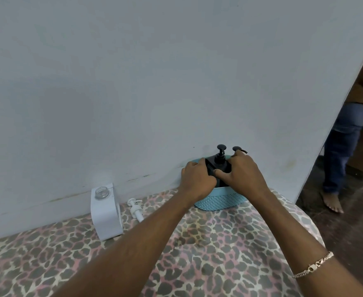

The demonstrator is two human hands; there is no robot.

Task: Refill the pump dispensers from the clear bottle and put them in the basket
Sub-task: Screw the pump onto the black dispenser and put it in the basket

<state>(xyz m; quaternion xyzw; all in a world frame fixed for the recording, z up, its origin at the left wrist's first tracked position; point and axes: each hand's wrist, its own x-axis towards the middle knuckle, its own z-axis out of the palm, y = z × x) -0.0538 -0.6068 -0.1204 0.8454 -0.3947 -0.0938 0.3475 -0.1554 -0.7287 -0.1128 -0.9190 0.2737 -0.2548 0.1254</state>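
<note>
We rest both hands, left hand [197, 175] and right hand [242, 170], fingers curled on the black dispensers [219, 161] in the teal basket [217, 200] at the leopard-print bed's [197, 243] far edge, against the pale wall [155, 82].

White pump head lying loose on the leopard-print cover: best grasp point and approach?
Probably grip the white pump head at its collar, between the nozzle top and the dip tube, coming from above. It lies flat on the leopard-print cover, nozzle end toward the wall, tube pointing toward the camera; the collar is its thickest part. The open white bottle stands close on its left, so pinch across its width.
</note>
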